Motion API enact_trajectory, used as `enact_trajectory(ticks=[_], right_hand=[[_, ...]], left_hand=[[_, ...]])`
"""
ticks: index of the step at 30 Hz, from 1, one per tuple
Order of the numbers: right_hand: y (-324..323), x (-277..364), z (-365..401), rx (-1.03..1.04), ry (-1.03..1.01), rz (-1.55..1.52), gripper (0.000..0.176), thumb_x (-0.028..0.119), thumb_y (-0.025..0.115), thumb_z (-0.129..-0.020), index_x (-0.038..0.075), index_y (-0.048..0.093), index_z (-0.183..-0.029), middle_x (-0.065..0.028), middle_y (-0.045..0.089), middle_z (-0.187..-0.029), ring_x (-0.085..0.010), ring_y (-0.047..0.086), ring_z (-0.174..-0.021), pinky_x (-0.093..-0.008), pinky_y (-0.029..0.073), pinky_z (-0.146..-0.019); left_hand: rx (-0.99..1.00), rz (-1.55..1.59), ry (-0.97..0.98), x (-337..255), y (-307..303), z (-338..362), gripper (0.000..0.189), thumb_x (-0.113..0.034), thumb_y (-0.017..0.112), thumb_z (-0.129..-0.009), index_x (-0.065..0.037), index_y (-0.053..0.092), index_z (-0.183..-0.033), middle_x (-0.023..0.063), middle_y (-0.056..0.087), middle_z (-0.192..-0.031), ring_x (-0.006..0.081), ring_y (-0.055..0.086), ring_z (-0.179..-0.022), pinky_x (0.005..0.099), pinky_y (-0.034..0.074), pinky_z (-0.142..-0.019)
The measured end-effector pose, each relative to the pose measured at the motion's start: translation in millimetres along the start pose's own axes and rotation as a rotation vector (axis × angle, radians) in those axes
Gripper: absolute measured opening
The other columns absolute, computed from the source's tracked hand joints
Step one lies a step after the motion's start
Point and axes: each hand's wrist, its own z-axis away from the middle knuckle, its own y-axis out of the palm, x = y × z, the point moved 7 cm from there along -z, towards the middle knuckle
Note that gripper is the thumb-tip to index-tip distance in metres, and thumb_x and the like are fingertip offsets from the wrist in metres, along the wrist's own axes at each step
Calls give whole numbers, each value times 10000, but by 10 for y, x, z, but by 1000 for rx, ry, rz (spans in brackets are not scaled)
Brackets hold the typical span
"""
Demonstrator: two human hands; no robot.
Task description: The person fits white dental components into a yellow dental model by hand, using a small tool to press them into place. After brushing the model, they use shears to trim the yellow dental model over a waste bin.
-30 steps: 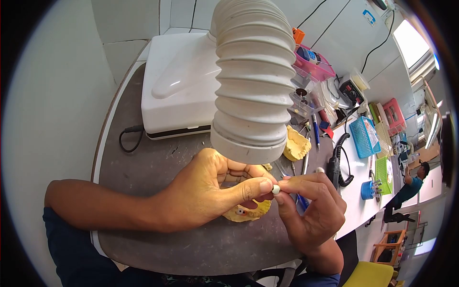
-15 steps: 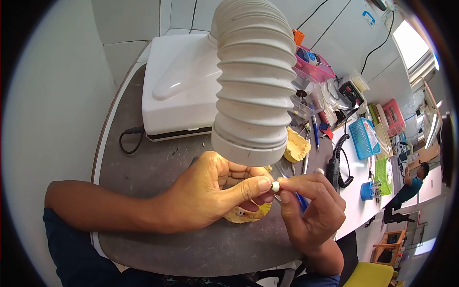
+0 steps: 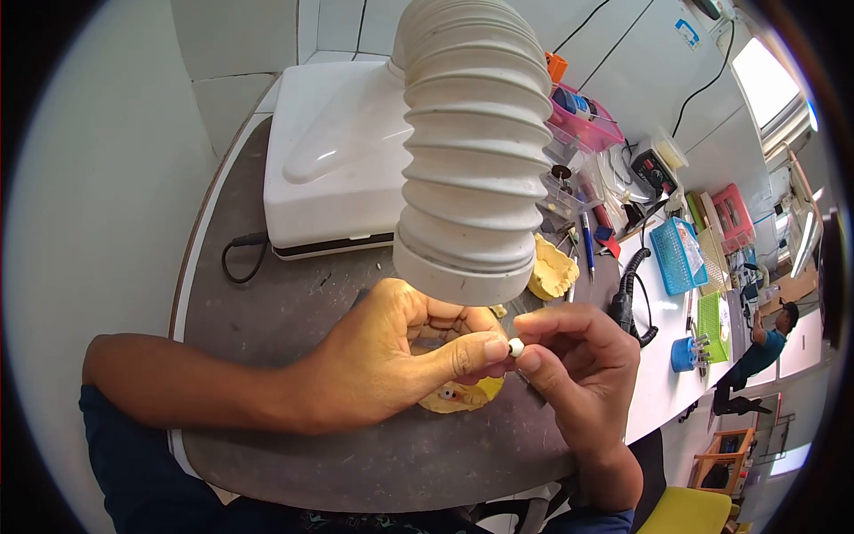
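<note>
A small white dental crown (image 3: pixel 517 347) with a dark opening on its left side is held up in front of the hose mouth. My left hand (image 3: pixel 418 351) pinches it between thumb and fingertips. From the right, my right hand (image 3: pixel 583 360) has its thumb tip against the crown, with the index fingertip curved just above it. Its other fingers are curled and partly hidden. Below my left hand, a yellow dental cast (image 3: pixel 458 398) lies on the dark bench mat, partly covered by the fingers. Another yellow cast (image 3: pixel 553 269) stands beyond my right hand.
A ribbed white suction hose (image 3: pixel 471 160) hangs close above my hands, beside a white machine housing (image 3: pixel 334 169). To the right are a blue pen-like tool (image 3: pixel 587 245), a black handpiece with coiled cord (image 3: pixel 623 307), a blue basket (image 3: pixel 678 258) and a blue bur holder (image 3: pixel 683 354). Another person (image 3: pixel 761 347) is farther off.
My right index finger has lifted and spread a little from the thumb. The crown has turned so its dark opening shows more. A blue tool seen behind my right fingers is now hidden.
</note>
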Motion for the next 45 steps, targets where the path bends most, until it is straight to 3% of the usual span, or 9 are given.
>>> enact_trajectory(ticks=[7,12,31,45], right_hand=[[22,70,-37,167,-177,93,193,-12,730,-856,-75,709,-1037,-161,698,-992,-176,684,-927,-281,566,-843],[30,7,-37,160,-51,14,205,1,732,-866,-78,705,-1053,-168,700,-996,-184,686,-930,-289,565,-857],[27,-26,-22,150,-58,-96,188,-8,736,-866,-82,677,-1029,-158,688,-1029,-178,680,-963,-299,569,-874],[23,-123,-3,173,28,-207,217,2,741,-869,-77,667,-1058,-141,714,-1014,-146,689,-927,-263,568,-830]], left_hand=[[17,25,11,5,7,4,271,-228,659,-976,22,693,-878,1,659,-795,37,568,-772,226,481,-690],[6,-34,52,-9,-5,6,269,-223,653,-980,18,691,-867,-5,657,-784,37,567,-747,223,479,-680],[-45,-25,91,-21,-34,-6,218,-198,709,-934,7,669,-870,15,666,-790,54,599,-744,241,494,-671],[-17,62,64,-26,-30,-13,227,-176,701,-936,36,651,-1001,48,677,-865,92,637,-814,252,538,-720]])
